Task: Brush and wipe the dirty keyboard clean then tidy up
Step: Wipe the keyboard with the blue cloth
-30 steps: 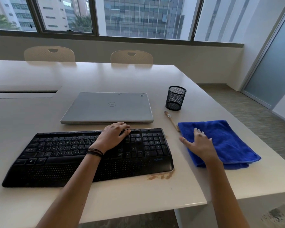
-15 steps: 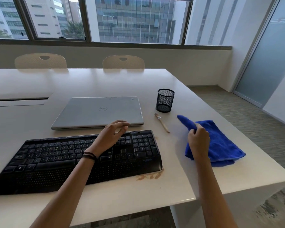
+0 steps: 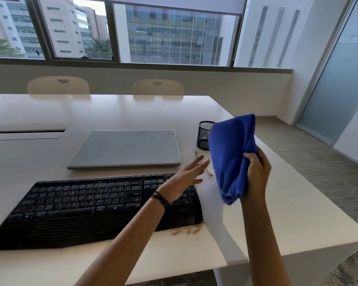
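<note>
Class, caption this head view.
Right hand holds blue cloth up; open left hand hovers at right end of black keyboard.

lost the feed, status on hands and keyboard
Right hand grips folded blue cloth, aloft. Left hand open over black keyboard. Brown crumbs at its front corner.

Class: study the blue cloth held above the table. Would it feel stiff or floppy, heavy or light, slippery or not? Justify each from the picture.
Probably floppy: the blue cloth bunches into soft folds where the right hand grips it, and its lower end hangs. Likely light: one hand lifts it clear of the table. Its fuzzy-looking surface suggests it is not slippery.
</note>
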`<state>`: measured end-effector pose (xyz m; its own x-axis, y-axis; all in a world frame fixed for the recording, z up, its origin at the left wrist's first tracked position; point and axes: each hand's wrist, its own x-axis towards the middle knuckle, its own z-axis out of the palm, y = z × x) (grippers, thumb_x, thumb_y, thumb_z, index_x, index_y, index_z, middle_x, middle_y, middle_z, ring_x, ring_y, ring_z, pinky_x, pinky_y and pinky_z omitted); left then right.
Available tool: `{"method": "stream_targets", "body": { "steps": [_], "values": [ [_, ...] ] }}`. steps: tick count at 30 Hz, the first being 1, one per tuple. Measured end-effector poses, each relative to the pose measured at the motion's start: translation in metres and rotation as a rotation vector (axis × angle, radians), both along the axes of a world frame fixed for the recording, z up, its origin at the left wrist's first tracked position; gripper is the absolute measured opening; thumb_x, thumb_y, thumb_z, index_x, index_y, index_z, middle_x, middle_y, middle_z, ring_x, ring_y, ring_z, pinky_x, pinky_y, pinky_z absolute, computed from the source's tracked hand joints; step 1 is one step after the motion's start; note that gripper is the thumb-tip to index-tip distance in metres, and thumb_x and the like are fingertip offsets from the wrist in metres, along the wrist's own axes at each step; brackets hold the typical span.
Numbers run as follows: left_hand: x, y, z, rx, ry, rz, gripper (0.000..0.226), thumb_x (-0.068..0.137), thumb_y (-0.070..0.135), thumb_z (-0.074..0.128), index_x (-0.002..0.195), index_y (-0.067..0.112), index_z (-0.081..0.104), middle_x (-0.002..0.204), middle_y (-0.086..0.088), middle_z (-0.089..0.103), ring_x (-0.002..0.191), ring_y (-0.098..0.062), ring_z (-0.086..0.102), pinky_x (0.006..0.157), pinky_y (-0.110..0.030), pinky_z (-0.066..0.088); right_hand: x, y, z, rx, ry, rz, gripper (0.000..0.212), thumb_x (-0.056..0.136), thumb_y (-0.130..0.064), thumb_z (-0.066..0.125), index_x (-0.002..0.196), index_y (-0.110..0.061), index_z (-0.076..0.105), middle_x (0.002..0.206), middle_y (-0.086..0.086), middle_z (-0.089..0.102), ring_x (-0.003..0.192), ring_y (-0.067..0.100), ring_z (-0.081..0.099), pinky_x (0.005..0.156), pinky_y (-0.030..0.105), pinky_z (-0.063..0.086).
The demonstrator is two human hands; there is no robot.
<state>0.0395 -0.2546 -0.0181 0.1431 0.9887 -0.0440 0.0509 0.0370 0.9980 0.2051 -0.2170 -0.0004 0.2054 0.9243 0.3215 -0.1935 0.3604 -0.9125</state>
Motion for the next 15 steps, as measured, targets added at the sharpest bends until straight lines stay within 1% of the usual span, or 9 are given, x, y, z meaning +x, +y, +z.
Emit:
{"method": "stream_targets", "body": {
  "steps": [3, 4, 5, 7, 8, 10, 12, 13, 15],
  "values": [
    [0.004, 0.001, 0.001, -0.004, -0.114, -0.006, 0.072, 0.083, 0.062, 0.053, 0.144, 0.033, 0.029, 0.142, 0.008, 0.045, 0.125, -0.013, 0.048, 0.106, -0.04, 0.039, -0.005, 0.001, 0.008, -0.087, 0.048, 0.251, 0.009, 0.094, -0.015, 0.045, 0.092, -0.018, 0.054, 0.084, -0.003, 0.065, 0.083, 0.013, 0.062, 0.075, 0.026, 0.054],
    [0.004, 0.001, 0.002, 0.002, -0.147, 0.0, 0.069, 0.081, 0.065, 0.053, 0.141, 0.037, 0.034, 0.137, 0.01, 0.051, 0.121, -0.013, 0.053, 0.104, -0.04, 0.042, -0.008, -0.002, 0.012, -0.145, 0.057, 0.34, 0.007, 0.088, -0.024, 0.053, 0.093, -0.02, 0.056, 0.087, 0.001, 0.065, 0.088, 0.02, 0.061, 0.078, 0.033, 0.055],
    [0.004, 0.0, 0.003, 0.002, -0.174, 0.016, 0.066, 0.08, 0.066, 0.051, 0.138, 0.038, 0.038, 0.132, 0.01, 0.055, 0.116, -0.013, 0.056, 0.099, -0.038, 0.046, -0.011, -0.006, 0.016, -0.22, 0.085, 0.414, 0.015, 0.079, -0.031, 0.061, 0.09, -0.02, 0.061, 0.083, 0.002, 0.067, 0.085, 0.023, 0.062, 0.072, 0.035, 0.057],
    [0.002, -0.002, 0.006, -0.052, -0.231, 0.064, 0.064, 0.077, 0.067, 0.048, 0.133, 0.036, 0.045, 0.125, 0.005, 0.06, 0.107, -0.016, 0.062, 0.087, -0.033, 0.052, -0.017, -0.013, 0.018, -0.224, 0.187, 0.548, 0.016, 0.056, -0.037, 0.064, 0.063, -0.024, 0.072, 0.06, -0.005, 0.069, 0.063, 0.013, 0.067, 0.053, 0.023, 0.055],
    [0.001, -0.002, 0.006, -0.1, -0.27, 0.087, 0.066, 0.075, 0.069, 0.048, 0.13, 0.033, 0.049, 0.122, 0.001, 0.063, 0.104, -0.017, 0.064, 0.084, -0.034, 0.053, -0.02, -0.016, 0.017, -0.172, 0.195, 0.577, 0.017, 0.047, -0.04, 0.061, 0.052, -0.029, 0.072, 0.056, -0.01, 0.067, 0.057, 0.007, 0.066, 0.051, 0.018, 0.052],
    [-0.001, -0.003, 0.005, -0.158, -0.345, 0.111, 0.071, 0.069, 0.073, 0.051, 0.122, 0.027, 0.057, 0.114, -0.003, 0.068, 0.103, -0.021, 0.065, 0.09, -0.038, 0.052, -0.025, -0.016, 0.008, -0.085, 0.197, 0.619, 0.019, 0.039, -0.047, 0.067, 0.051, -0.033, 0.072, 0.06, -0.013, 0.069, 0.059, 0.003, 0.066, 0.055, 0.016, 0.052],
    [-0.003, -0.007, 0.006, -0.164, -0.427, 0.131, 0.067, 0.067, 0.069, 0.051, 0.113, 0.022, 0.061, 0.104, -0.003, 0.072, 0.098, -0.019, 0.067, 0.09, -0.037, 0.052, -0.03, -0.01, -0.001, -0.105, 0.242, 0.609, 0.037, 0.03, -0.051, 0.083, 0.056, -0.027, 0.074, 0.066, -0.006, 0.071, 0.062, 0.01, 0.068, 0.056, 0.022, 0.055],
    [-0.004, -0.011, 0.007, -0.16, -0.459, 0.124, 0.063, 0.069, 0.066, 0.05, 0.111, 0.021, 0.061, 0.099, -0.002, 0.073, 0.092, -0.017, 0.068, 0.085, -0.034, 0.053, -0.032, -0.004, -0.004, -0.126, 0.242, 0.6, 0.037, 0.033, -0.048, 0.086, 0.059, -0.025, 0.074, 0.069, -0.004, 0.071, 0.064, 0.013, 0.068, 0.057, 0.024, 0.056],
    [-0.006, -0.017, 0.009, -0.163, -0.485, 0.123, 0.058, 0.072, 0.061, 0.051, 0.109, 0.018, 0.062, 0.094, -0.002, 0.074, 0.085, -0.015, 0.069, 0.078, -0.03, 0.054, -0.037, 0.001, 0.001, -0.202, 0.192, 0.558, 0.014, 0.067, -0.03, 0.075, 0.073, -0.019, 0.071, 0.072, -0.001, 0.07, 0.071, 0.02, 0.065, 0.058, 0.022, 0.055]
  ]
}}
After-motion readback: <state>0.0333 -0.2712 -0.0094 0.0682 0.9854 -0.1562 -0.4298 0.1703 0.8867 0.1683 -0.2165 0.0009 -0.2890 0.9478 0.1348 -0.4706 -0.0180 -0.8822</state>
